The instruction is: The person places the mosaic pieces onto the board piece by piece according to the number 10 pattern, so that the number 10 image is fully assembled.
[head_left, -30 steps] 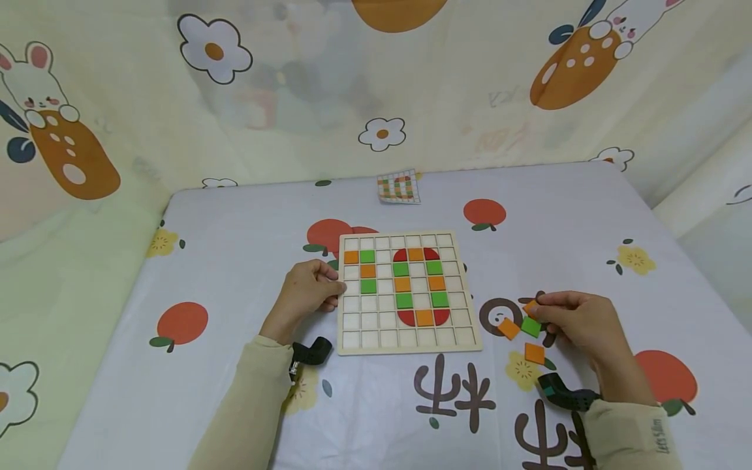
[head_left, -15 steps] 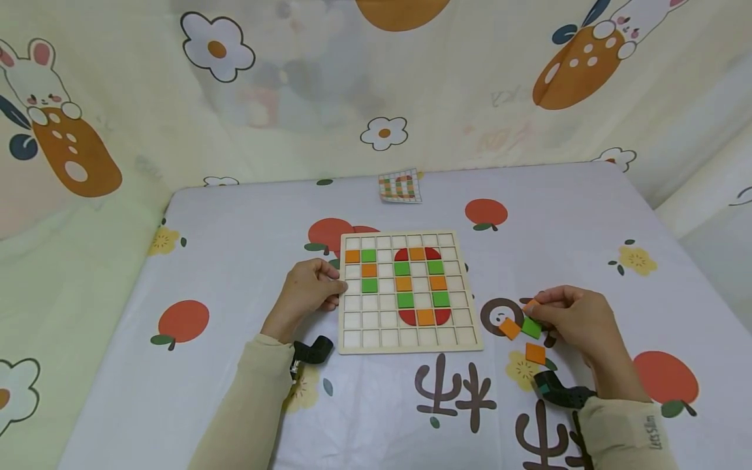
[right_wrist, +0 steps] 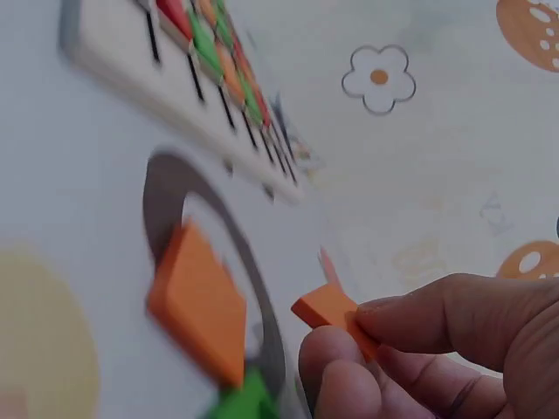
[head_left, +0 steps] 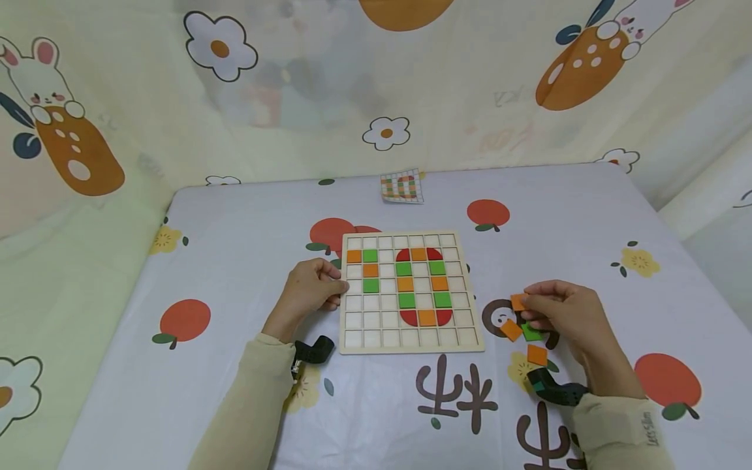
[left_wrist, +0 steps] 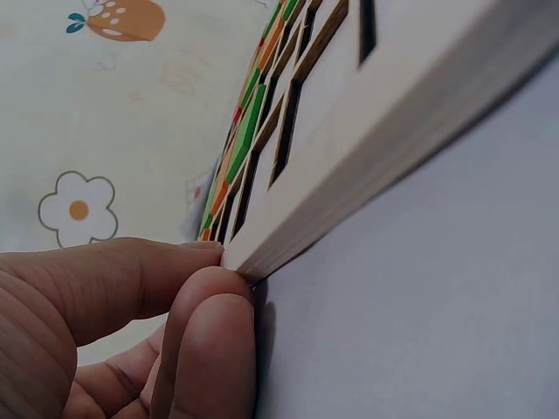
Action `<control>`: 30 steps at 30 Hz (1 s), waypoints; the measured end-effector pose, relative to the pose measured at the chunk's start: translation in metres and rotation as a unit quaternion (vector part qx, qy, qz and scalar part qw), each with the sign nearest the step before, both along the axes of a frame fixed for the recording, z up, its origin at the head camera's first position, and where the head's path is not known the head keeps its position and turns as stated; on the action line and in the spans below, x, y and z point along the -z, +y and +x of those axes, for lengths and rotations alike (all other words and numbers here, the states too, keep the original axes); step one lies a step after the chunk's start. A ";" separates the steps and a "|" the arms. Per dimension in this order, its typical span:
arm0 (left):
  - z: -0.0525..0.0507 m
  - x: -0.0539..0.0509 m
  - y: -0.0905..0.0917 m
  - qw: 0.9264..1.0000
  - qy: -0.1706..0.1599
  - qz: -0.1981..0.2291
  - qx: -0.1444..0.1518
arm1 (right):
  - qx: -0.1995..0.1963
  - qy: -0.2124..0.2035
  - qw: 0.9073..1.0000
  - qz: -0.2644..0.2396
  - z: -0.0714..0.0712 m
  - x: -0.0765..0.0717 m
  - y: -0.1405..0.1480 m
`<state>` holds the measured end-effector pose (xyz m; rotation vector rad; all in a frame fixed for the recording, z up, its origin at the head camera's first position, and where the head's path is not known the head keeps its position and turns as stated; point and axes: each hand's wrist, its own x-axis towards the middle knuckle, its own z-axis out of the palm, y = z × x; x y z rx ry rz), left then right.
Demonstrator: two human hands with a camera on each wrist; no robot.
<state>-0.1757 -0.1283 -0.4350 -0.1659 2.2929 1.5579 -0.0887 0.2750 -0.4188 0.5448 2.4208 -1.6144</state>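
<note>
A wooden grid board (head_left: pixel 411 350) lies mid-table, with orange, green and red tiles set in some cells. The red tiles, rounded, mark the corners of a ring on its right half. My left hand (head_left: pixel 308 294) holds the board's left edge between thumb and fingers, at the rim (left_wrist: pixel 288 231) in the left wrist view. Right of the board, my right hand (head_left: pixel 566 320) pinches an orange square tile (right_wrist: pixel 327 305) between thumb and fingers. Beneath and beside that hand lie a loose orange tile (head_left: pixel 510 329), a partly covered green tile (head_left: pixel 532 333) and another orange tile (head_left: pixel 537 355).
A small printed card (head_left: pixel 402 187) with a coloured grid pattern stands at the table's back edge, against the patterned curtain (head_left: pixel 305 130). The tablecloth (head_left: pixel 235 248) bears printed fruit, flowers and characters. Black wrist cameras (head_left: pixel 314 350) sit by both sleeves.
My right hand has shifted slightly left and away from me with the orange tile, which now shows more clearly above the green one. My left hand keeps its place on the board.
</note>
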 end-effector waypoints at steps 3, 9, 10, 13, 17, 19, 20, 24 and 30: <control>0.000 0.001 0.000 1.000 0.000 -0.001 0.000 | -0.006 -0.003 1.000 -0.028 -0.004 0.000 -0.008; 0.000 0.002 -0.001 1.000 0.003 -0.001 -0.001 | -0.026 -0.008 0.997 -0.077 -0.012 -0.004 -0.029; -0.001 0.003 -0.001 1.000 0.003 -0.001 -0.001 | -0.028 -0.010 0.996 -0.078 -0.014 -0.005 -0.033; -0.001 0.003 -0.001 1.000 0.003 -0.001 -0.001 | -0.038 -0.021 0.996 -0.080 -0.018 -0.006 -0.045; -0.002 0.003 -0.001 1.000 0.003 -0.002 -0.001 | -0.053 -0.025 0.994 -0.093 -0.024 -0.006 -0.062; -0.002 0.003 -0.001 1.000 0.003 -0.003 0.000 | -0.059 -0.024 0.993 -0.101 -0.027 -0.005 -0.071; -0.002 0.002 -0.001 1.000 0.002 -0.003 0.000 | -0.063 -0.020 0.992 -0.106 -0.028 -0.004 -0.076; -0.002 0.001 -0.001 1.000 0.003 -0.004 0.000 | -0.079 -0.013 0.990 -0.115 -0.033 -0.003 -0.093; -0.001 0.001 -0.001 1.000 0.002 -0.003 0.002 | -0.102 -0.012 0.989 -0.110 -0.039 -0.001 -0.116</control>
